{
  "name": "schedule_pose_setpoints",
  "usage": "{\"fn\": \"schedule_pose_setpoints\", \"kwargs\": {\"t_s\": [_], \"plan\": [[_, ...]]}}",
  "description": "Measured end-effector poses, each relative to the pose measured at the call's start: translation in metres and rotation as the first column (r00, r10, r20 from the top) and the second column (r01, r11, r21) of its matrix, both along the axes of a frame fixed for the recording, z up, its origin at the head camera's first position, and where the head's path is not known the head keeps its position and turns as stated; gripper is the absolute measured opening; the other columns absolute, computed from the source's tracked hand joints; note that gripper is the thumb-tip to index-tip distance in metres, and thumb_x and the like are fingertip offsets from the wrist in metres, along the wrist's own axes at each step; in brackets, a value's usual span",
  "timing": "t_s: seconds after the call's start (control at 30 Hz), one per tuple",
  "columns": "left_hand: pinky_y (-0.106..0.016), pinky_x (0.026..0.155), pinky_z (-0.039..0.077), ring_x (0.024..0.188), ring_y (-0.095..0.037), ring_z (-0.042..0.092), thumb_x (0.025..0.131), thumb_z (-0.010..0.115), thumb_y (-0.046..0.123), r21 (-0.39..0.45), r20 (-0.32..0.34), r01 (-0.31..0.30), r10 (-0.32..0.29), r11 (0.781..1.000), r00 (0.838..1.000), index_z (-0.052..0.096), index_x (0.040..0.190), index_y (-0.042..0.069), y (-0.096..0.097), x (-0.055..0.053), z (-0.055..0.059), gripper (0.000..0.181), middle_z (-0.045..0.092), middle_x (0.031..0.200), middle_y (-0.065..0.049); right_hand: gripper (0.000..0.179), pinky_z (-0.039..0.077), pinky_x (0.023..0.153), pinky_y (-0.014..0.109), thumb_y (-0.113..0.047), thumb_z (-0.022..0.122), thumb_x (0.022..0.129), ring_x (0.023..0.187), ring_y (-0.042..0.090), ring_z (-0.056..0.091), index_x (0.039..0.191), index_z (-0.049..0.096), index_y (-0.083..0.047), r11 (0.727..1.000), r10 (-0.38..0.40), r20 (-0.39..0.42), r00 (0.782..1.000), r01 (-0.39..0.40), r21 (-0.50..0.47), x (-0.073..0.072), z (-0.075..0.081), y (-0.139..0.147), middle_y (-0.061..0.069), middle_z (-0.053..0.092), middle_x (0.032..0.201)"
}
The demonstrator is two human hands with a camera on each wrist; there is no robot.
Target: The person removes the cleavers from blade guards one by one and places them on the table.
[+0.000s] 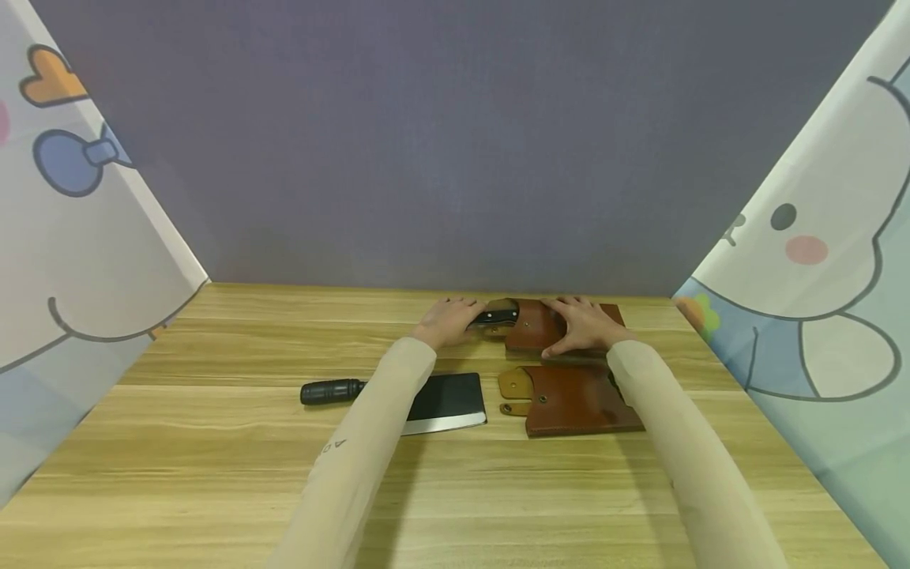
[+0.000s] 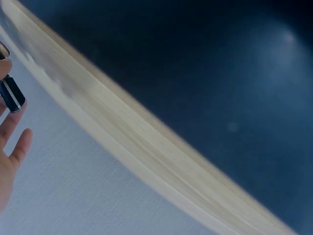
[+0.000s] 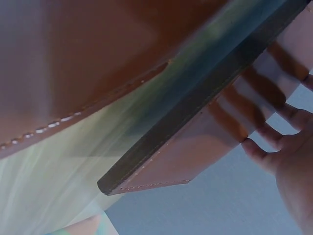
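Note:
At the back of the table lies a brown leather knife sheath (image 1: 529,328), a black riveted knife handle (image 1: 496,317) sticking out of its left end. My left hand (image 1: 449,322) holds that handle; in the left wrist view the hand (image 2: 7,164) shows only at the left edge, with the handle's butt (image 2: 12,94) between its fingers. My right hand (image 1: 584,325) grips the sheath across its width, thumb on the near side. In the right wrist view, fingertips (image 3: 249,144) touch the sheath's far edge. The blade is hidden inside the leather.
A second brown sheath (image 1: 579,403) with an unfastened strap lies in front, under my right forearm. Left of it rests a bare cleaver (image 1: 448,399), its black handle (image 1: 330,391) pointing left, partly covered by my left sleeve. A grey wall (image 1: 441,158) stands behind the wooden table.

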State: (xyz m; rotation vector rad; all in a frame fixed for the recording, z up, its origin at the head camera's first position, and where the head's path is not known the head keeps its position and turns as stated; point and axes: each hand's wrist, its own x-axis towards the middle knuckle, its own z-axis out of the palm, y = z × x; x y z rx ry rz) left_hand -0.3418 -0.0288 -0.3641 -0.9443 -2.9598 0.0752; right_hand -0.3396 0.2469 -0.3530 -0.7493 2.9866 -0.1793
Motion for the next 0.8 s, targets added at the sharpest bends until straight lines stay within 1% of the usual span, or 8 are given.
{"fn": "schedule_pose_setpoints", "kwargs": {"t_s": [0.23, 0.47, 0.63, 0.8], "plan": [[-0.046, 0.102, 0.036, 0.123, -0.024, 0.047, 0.090, 0.057, 0.029, 0.029, -0.046, 0.032, -0.031, 0.999, 0.998, 0.036, 0.140, 0.017, -0.003, 0.002, -0.001, 0.055, 0.047, 0.136, -0.003, 0.108, 0.019, 0.098, 0.070, -0.063, 0.073, 0.059, 0.126, 0.050, 0.029, 0.144, 0.028, -0.013, 1.000, 0.020, -0.020, 1.000, -0.020, 0.014, 0.004, 0.006, -0.004, 0.022, 0.033, 0.142], [-0.043, 0.102, 0.036, 0.124, -0.022, 0.046, 0.090, 0.057, 0.032, 0.013, -0.077, 0.034, -0.033, 0.999, 0.996, 0.035, 0.140, 0.021, -0.003, 0.002, 0.001, 0.056, 0.047, 0.137, 0.000, 0.109, 0.021, 0.099, 0.068, -0.065, 0.072, 0.058, 0.124, 0.048, 0.033, 0.144, 0.028, -0.016, 0.999, 0.030, -0.043, 0.999, -0.029, 0.020, 0.007, 0.010, -0.006, 0.020, 0.036, 0.141], [-0.039, 0.096, 0.039, 0.118, -0.020, 0.051, 0.090, 0.057, 0.032, 0.000, -0.116, 0.038, -0.038, 0.999, 0.992, 0.039, 0.136, 0.023, -0.004, 0.002, 0.001, 0.050, 0.052, 0.130, 0.002, 0.108, 0.023, 0.098, 0.069, -0.065, 0.072, 0.059, 0.122, 0.048, 0.034, 0.144, 0.029, -0.015, 0.999, 0.044, -0.053, 0.998, -0.043, 0.019, 0.011, 0.012, -0.009, 0.020, 0.037, 0.141], [-0.038, 0.093, 0.041, 0.114, -0.019, 0.053, 0.089, 0.057, 0.036, -0.014, -0.139, 0.053, -0.054, 0.998, 0.989, 0.042, 0.133, 0.023, -0.005, 0.005, 0.003, 0.048, 0.055, 0.126, 0.002, 0.107, 0.024, 0.098, 0.068, -0.065, 0.072, 0.059, 0.123, 0.047, 0.034, 0.144, 0.029, -0.015, 0.998, 0.050, -0.055, 0.997, -0.048, 0.027, 0.013, 0.012, -0.010, 0.019, 0.036, 0.141]]}}
